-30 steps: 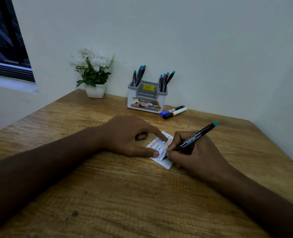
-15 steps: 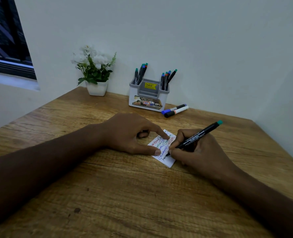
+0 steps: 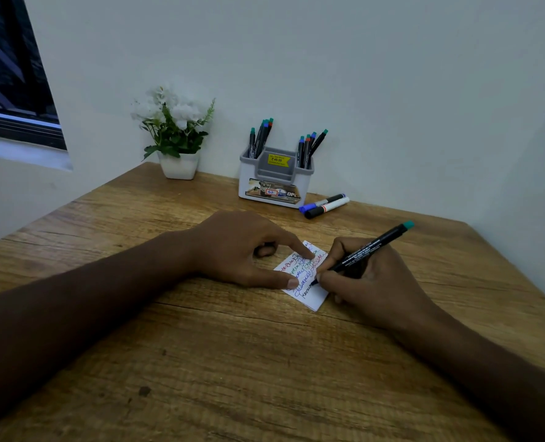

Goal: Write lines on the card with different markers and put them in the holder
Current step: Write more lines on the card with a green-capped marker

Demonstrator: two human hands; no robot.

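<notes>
The left hand point(image 3: 245, 250) lies near the desk's middle, forefinger and thumb spread and pressing the card point(image 3: 303, 275) flat. The right hand point(image 3: 370, 279) pinches a green-capped marker point(image 3: 365, 254), tip on the card's lower lines. Writing looks underway; next, finishing the line, then carrying the marker to the holder point(image 3: 274, 180) at the far edge.

On the wooden table point(image 3: 201, 362), the left hand point(image 3: 242, 250) presses the white card point(image 3: 316, 298) flat with forefinger and thumb. The right hand point(image 3: 370, 282) grips a black green-capped marker point(image 3: 367, 250), tip on the card, cap pointing to two o'clock. The holder point(image 3: 276, 180) stands at twelve o'clock.
</notes>
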